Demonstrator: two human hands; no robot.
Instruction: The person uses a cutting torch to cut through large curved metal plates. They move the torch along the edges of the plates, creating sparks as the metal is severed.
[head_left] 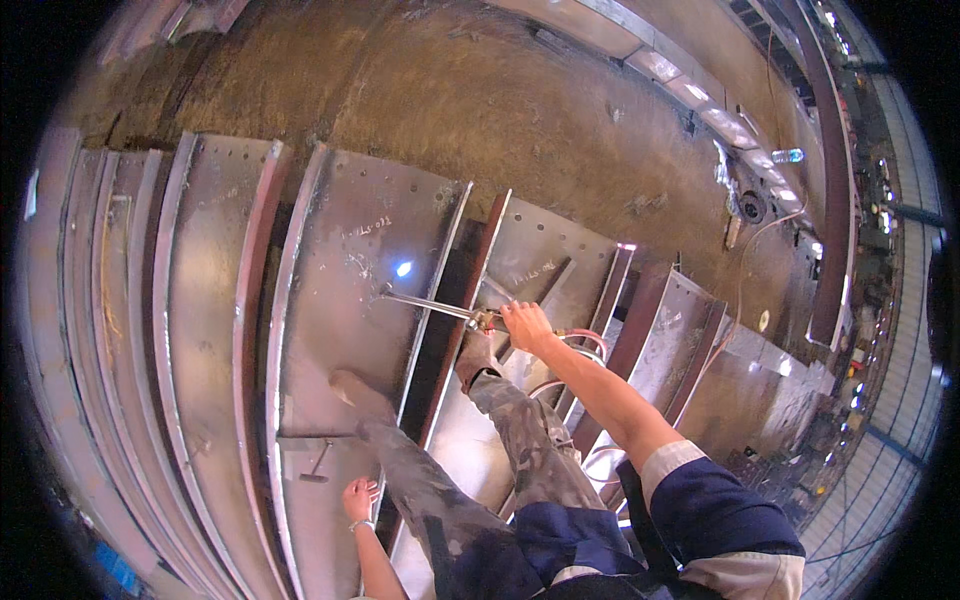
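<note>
My right hand point(527, 327) is closed around the handle of a gas cutting torch point(432, 305). The torch's long metal tubes reach left across a gap to the web of a wide steel beam point(340, 330). Close to its tip, a bright blue-white spot point(404, 268) glows over the plate. A red hose point(583, 335) trails from the torch's rear. Lower left, my left hand point(360, 497) hangs over the same beam with loosely curled fingers and nothing seen in it. A hammer point(314, 477) lies on that beam beside it.
My boots stand on two neighbouring beams, with dark gaps between them. More steel beams point(210, 260) lie in rows on both sides. Hoses loop near my right leg. A plastic bottle point(788, 156) rests by a long beam at the upper right. Brown floor point(430, 90) stretches beyond.
</note>
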